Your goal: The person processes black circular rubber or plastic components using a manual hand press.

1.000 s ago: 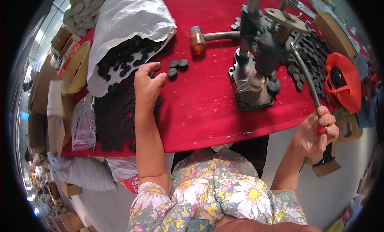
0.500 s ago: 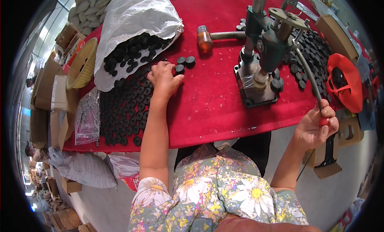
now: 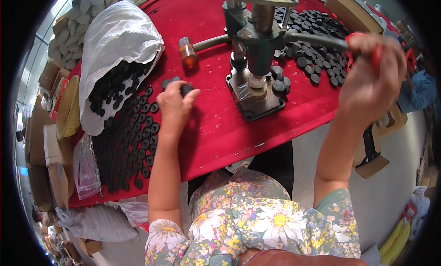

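My left hand [image 3: 173,104] is closed on a black round part [image 3: 186,89], pinched between thumb and fingers over the red cloth. Just beyond the fingers lie a couple more black discs [image 3: 166,84]. My right hand [image 3: 374,75], a little blurred, grips the red knob [image 3: 377,58] at the end of the lever [image 3: 317,39]. That lever comes out of the side of a green hand press [image 3: 253,50], whose steel base [image 3: 262,103] stands on the table. Several black discs [image 3: 279,87] sit against the right of the base.
A white sack [image 3: 121,34] spills black parts at the left, beside rows of black rings [image 3: 126,149]. A mallet [image 3: 188,55] with an amber head lies behind the press. Many finished-looking discs [image 3: 317,59] spread at the right, near a cardboard box [image 3: 351,11]. A yellow basket [image 3: 69,107] stands far left.
My right hand has swung the lever upward, from low to about level. My left hand now has a black part between its fingers. The whole view has shifted and turned.
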Demonstrator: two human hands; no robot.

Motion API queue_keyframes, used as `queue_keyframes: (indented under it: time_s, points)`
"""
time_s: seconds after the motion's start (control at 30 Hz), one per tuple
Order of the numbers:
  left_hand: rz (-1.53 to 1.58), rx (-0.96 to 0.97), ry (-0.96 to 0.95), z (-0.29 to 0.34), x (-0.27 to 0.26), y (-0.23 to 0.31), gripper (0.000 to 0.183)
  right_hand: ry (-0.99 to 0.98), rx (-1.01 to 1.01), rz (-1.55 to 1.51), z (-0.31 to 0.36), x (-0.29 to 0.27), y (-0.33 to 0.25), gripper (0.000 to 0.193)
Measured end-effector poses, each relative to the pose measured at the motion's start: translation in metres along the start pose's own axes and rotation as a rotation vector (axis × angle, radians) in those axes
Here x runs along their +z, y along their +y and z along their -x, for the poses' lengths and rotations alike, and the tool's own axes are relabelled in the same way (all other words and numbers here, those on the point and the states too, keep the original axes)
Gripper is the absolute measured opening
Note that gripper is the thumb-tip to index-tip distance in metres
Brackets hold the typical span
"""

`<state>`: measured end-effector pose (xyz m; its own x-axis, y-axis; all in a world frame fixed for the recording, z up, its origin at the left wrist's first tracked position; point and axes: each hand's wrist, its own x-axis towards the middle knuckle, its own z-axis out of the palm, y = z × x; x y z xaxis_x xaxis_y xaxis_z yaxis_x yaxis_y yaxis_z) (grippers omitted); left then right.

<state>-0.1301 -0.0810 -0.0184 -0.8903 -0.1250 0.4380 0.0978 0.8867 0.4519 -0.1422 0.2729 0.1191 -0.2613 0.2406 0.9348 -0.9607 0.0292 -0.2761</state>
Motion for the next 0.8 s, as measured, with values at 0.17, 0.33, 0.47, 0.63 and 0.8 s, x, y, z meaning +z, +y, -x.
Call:
queue_keyframes:
  time_s: [0.17, 0.33, 0.47, 0.63, 0.8]
  points:
    - [0.329, 0.208, -0.072, 0.004, 0.035, 0.075, 0.039, 0.022, 0.383, 0.069, -0.091, 0.079, 0.033, 0.024]
    - [0.333, 0.366, 0.072, 0.001, 0.064, 0.103, 0.038, -0.093, 0.414, 0.189, -0.113, 0.104, 0.111, 0.024]
    - [0.426, 0.292, 0.036, 0.001, 0.073, 0.112, 0.039, -0.072, 0.333, 0.280, -0.113, 0.108, 0.122, 0.028]
    - [0.645, 0.092, -0.088, -0.007, 0.090, 0.113, 0.043, -0.087, 0.359, 0.224, -0.111, 0.112, 0.120, 0.028]
    - [0.682, 0.150, -0.061, 0.001, 0.093, 0.109, 0.042, -0.084, 0.419, 0.118, -0.109, 0.111, 0.114, 0.024]
